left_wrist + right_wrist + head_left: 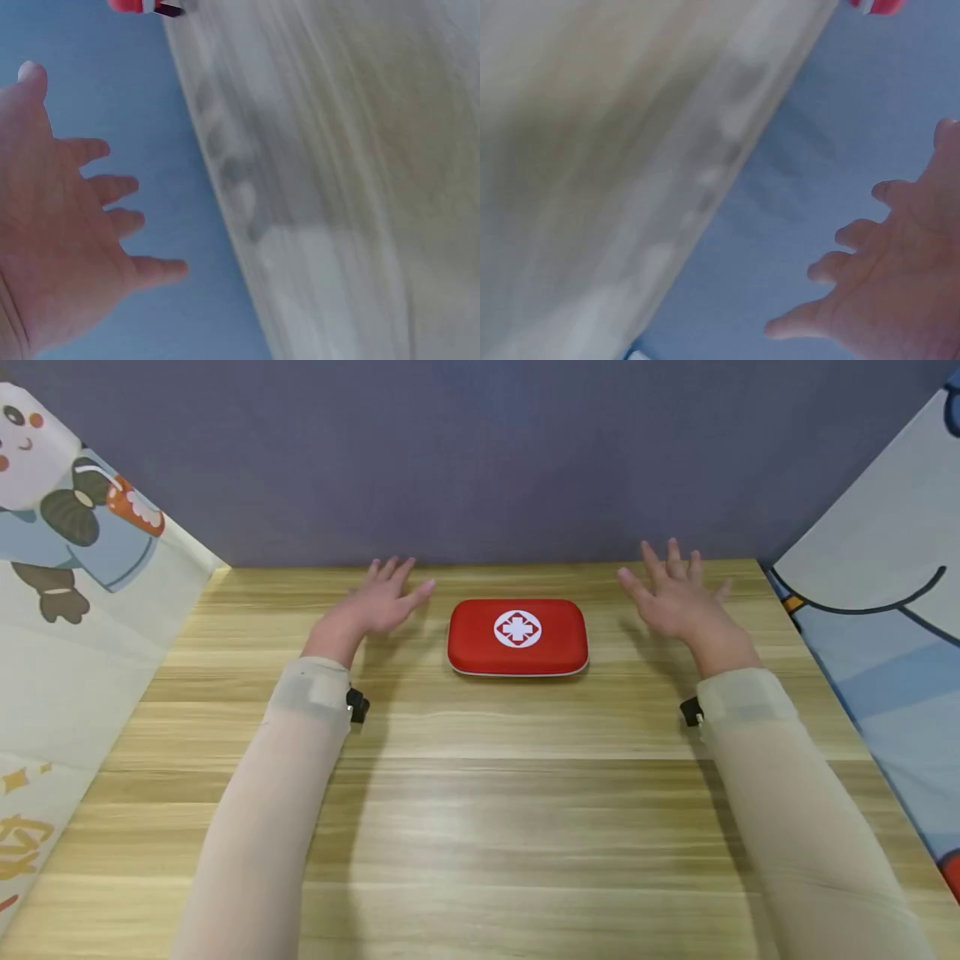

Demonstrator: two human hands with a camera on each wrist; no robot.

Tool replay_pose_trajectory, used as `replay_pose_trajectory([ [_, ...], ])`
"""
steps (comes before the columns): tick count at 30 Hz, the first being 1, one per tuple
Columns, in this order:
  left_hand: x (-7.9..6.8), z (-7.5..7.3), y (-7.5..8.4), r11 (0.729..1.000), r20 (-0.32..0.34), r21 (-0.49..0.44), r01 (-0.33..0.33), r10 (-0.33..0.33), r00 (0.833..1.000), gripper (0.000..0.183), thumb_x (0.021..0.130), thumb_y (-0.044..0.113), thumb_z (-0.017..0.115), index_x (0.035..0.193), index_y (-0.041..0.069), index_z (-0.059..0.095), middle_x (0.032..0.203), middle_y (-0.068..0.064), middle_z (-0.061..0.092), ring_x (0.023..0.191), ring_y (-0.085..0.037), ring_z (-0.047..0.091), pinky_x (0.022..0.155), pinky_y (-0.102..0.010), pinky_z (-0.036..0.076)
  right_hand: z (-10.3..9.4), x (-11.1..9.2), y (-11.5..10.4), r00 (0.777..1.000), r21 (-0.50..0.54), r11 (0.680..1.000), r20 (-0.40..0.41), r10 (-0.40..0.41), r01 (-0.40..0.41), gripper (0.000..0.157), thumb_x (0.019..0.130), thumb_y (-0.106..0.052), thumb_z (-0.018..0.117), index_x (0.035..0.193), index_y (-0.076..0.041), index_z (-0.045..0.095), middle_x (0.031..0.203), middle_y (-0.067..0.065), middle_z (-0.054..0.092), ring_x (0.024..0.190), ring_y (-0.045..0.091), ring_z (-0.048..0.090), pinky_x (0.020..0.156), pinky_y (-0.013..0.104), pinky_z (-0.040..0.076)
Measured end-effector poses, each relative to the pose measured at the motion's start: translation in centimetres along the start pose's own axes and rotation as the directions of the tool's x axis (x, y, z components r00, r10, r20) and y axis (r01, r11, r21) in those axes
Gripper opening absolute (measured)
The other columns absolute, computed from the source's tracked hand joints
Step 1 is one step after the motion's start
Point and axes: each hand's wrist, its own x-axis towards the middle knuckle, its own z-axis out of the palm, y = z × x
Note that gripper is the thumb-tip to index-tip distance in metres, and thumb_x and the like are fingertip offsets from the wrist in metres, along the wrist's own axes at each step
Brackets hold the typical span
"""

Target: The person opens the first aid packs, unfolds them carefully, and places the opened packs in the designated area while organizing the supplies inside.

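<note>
A red first-aid case (pixel 480 639) with a white cross emblem lies closed on the wooden table, between the two hands. To its left, my left hand (pixel 378 602) is held above the table with fingers spread, apart from the case. My right hand (pixel 678 602) hovers on the other side, its fingers also spread and holding nothing. Both wrist views show an open palm, the left hand (pixel 67 232) and the right hand (pixel 900 270). Only a small red bit of the case (pixel 126 4) shows at the top of the left wrist view, and likewise in the right.
The wooden table (pixel 480 827) ends at a plain grey-blue wall (pixel 480 460) behind the case. Cloth panels with printed cartoon figures stand along the left side (pixel 52 677) and the right side (pixel 862 552). A small black device (pixel 357 705) sits at the left wrist.
</note>
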Motion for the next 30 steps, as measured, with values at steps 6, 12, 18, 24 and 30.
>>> replay_pose_trajectory([
  [6,0.2,-0.4,1.4,0.988,-0.037,-0.072,-0.133,0.131,0.991,0.083,0.108,0.063,0.043,0.171,0.012,0.023,0.176,-0.016,0.027,0.164,-0.04,0.023,0.134,-0.059,0.021,-1.0,-0.4,-3.3,0.997,0.014,0.998,0.038,-0.069,0.068,0.088,0.1,-0.083,0.008,0.166,-0.034,-0.023,0.169,0.005,-0.041,0.156,0.052,-0.033,0.109,0.092,-0.016],
  [12,0.8,0.5,2.7,0.961,-0.03,-0.177,-0.214,0.212,0.977,0.056,0.109,0.035,0.055,0.157,0.006,0.05,0.148,-0.02,0.063,0.137,-0.034,0.061,0.116,-0.05,0.049,-0.2,-0.3,-7.7,0.974,-0.075,0.976,0.11,-0.197,0.206,0.091,0.102,-0.081,0.025,0.168,-0.037,-0.019,0.173,0.006,-0.033,0.16,0.053,-0.023,0.116,0.089,-0.008],
  [18,2.1,1.9,2.9,0.934,0.013,-0.29,-0.208,0.222,0.975,0.05,0.102,0.003,0.05,0.152,0.004,0.055,0.122,-0.022,0.072,0.103,-0.032,0.07,0.085,-0.034,0.058,2.2,-0.1,-11.5,0.893,-0.097,0.905,0.236,-0.382,0.413,0.101,0.098,-0.067,0.063,0.173,-0.034,0.004,0.18,0.012,-0.012,0.166,0.047,-0.006,0.125,0.081,0.008],
  [24,3.2,2.7,2.2,0.882,0.061,-0.442,-0.163,0.211,0.976,0.079,0.09,-0.016,0.036,0.162,0.016,0.045,0.107,-0.018,0.068,0.086,-0.028,0.064,0.071,-0.031,0.053,3.8,-0.1,-13.1,0.865,-0.096,0.888,0.295,-0.406,0.449,0.095,0.094,-0.057,0.075,0.171,-0.033,0.023,0.181,0.014,0.004,0.166,0.046,0.006,0.131,0.071,0.016],
  [30,4.2,3.2,2.0,0.833,0.109,-0.541,-0.116,0.206,0.973,0.074,0.099,-0.01,0.032,0.164,0.023,0.042,0.094,-0.013,0.052,0.071,-0.022,0.048,0.064,-0.03,0.043,4.4,-0.2,-13.3,0.867,-0.111,0.877,0.255,-0.429,0.467,0.084,0.093,-0.045,0.081,0.165,-0.025,0.042,0.179,0.019,0.016,0.164,0.051,0.014,0.127,0.077,0.015],
])
